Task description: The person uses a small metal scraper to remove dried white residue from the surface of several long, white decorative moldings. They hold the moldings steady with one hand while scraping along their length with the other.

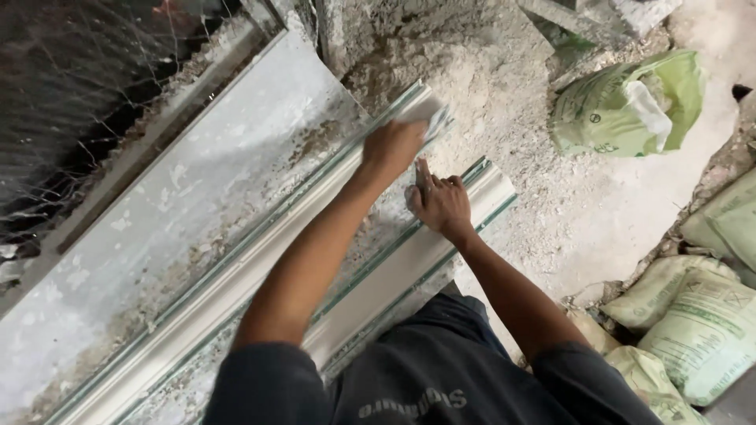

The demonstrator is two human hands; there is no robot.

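Under both hands, the long pale moulding point(260, 275) runs from near left to far right, with the left hand point(391, 148) clenched on a scraper point(431, 120) at its far end and the right hand point(439, 203) pressed flat just nearer.

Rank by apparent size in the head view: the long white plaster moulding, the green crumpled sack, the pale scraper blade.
1. Long white plaster moulding
2. Green crumpled sack, though farther from the camera
3. Pale scraper blade, gripped in the left hand
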